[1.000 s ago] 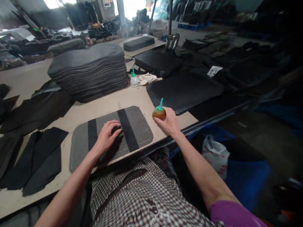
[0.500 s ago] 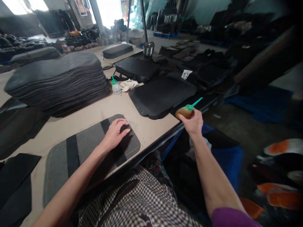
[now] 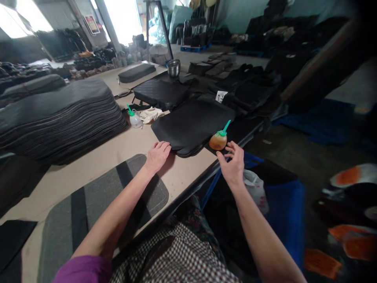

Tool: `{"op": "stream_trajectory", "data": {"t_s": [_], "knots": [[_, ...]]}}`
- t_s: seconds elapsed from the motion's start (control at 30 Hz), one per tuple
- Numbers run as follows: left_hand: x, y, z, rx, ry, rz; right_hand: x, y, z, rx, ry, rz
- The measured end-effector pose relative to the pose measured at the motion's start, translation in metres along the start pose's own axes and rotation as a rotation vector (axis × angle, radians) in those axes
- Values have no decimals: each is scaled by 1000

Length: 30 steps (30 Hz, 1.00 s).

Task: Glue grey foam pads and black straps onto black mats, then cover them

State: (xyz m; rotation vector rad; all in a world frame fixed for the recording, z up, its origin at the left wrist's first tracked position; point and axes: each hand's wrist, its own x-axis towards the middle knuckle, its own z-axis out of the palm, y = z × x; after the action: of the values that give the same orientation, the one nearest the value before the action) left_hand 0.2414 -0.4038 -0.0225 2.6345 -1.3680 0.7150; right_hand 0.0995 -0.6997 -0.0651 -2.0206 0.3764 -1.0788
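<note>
Amber bottle (image 3: 218, 142), earlier held, now beside right hand's (image 3: 232, 164) parted fingers (image 3: 236, 150), left hand's (image 3: 158, 155) grip unclear

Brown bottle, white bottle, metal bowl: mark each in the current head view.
Brown bottle (image 3: 218, 142): head view, on its round body below the green cap.
White bottle (image 3: 136, 120): head view, on its body.
Metal bowl (image 3: 173, 69): head view, on its outer side wall.
</note>
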Motion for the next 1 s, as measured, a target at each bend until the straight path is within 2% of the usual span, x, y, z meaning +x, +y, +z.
{"op": "stream_trajectory", "data": {"t_s": [0.03,0.07,0.2,0.23,0.3,0.37,0.47,0.57,0.7,0.87,1.0], "knots": [[0,-3,-3,-2,2,10,-10,-14,-2,76,-14,54],[0,-5,-6,-2,11,18,-19,-29,-3,177,-82,133],[-4,-9,-33,-28,107,68,-46,-89,9,722,-602,567],[-8,-8,-41,-45,128,83,-49,-102,16,859,-707,678],[-19,-4,-56,-91,127,87,-53,-124,32,1089,-825,879],[-31,0,-67,-131,84,62,-51,-138,50,1241,-822,1027],[-40,3,-73,-112,-4,39,-44,-145,75,1320,-661,1141],[-34,1,-66,-46,-90,10,-32,-143,96,1305,-551,1179],[-19,-7,-48,-18,-140,-21,-14,-136,114,1195,-520,1214],[-2,-13,-30,-45,-124,-74,5,-137,119,1025,-550,1180],[11,-17,-23,-83,-82,-165,12,-137,103,904,-615,1025]]}}
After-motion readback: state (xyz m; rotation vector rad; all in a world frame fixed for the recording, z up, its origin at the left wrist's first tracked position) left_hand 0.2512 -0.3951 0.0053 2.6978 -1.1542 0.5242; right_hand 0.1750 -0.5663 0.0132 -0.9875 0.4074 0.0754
